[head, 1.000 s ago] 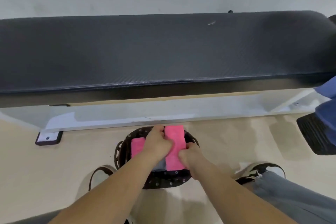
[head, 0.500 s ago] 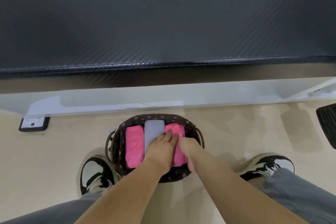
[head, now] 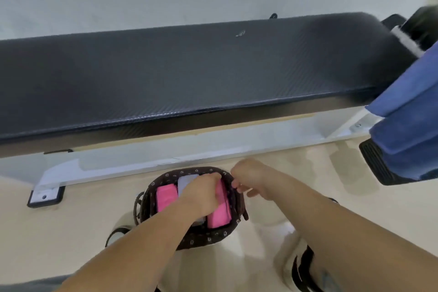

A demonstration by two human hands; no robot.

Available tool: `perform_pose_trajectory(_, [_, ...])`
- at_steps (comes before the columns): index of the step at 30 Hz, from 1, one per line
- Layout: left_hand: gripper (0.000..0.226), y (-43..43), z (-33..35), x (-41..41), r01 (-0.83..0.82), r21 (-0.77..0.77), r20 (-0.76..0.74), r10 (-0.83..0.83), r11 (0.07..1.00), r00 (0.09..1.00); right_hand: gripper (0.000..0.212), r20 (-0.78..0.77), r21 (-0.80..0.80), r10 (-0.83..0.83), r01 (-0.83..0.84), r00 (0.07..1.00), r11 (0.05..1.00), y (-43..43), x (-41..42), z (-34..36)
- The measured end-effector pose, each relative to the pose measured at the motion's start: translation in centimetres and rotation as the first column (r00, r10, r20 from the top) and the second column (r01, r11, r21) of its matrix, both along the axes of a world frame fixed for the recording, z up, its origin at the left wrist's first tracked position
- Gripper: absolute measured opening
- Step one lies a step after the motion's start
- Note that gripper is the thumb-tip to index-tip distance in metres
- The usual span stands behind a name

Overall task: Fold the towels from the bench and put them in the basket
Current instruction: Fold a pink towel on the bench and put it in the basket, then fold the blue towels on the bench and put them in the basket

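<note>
As the left hand (head: 201,195) presses the towels (head: 219,217), the right hand (head: 253,179) hovers

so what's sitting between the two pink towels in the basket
A folded pale grey towel lies between the left pink towel and the right pink towel in the basket. Its near part is hidden under the left hand. The head view shows this.

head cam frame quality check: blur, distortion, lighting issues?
Head view: right hand smeared by motion blur; left hand and basket soft but readable; bench edge bows, wide-angle distortion; light flat and even, only faint shadows on the floor.
</note>
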State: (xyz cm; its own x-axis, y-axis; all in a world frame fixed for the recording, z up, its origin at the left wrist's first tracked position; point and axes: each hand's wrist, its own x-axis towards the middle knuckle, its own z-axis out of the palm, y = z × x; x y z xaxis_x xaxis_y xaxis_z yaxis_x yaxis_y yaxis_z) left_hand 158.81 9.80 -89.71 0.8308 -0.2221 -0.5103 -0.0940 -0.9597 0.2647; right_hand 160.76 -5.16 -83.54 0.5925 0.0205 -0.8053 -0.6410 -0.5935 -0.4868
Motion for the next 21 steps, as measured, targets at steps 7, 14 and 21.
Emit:
perform_pose_trajectory(7, [0.056, -3.7, 12.7, 0.9, -0.010, -0.447, 0.181, 0.102, 0.895, 0.978, 0.043, 0.166, -0.324, 0.408, -0.341, 0.898, 0.882, -4.8, 0.8, 13.8])
perform_pose_trajectory(14, [0.039, -10.7, 24.0, 1.5, 0.131, -0.620, 0.320, 0.097, 0.773, 0.943, 0.029, 0.619, -0.465, 0.406, -0.103, 0.672, 0.879, -13.5, -0.6, 25.4])
perform_pose_trajectory(21, [0.021, -19.9, 31.4, 2.7, 0.214, -0.682, 0.374, 0.082, 0.699, 0.924, 0.017, 0.993, -0.026, -0.036, 0.497, 0.114, 0.867, -19.3, -3.3, 27.6])
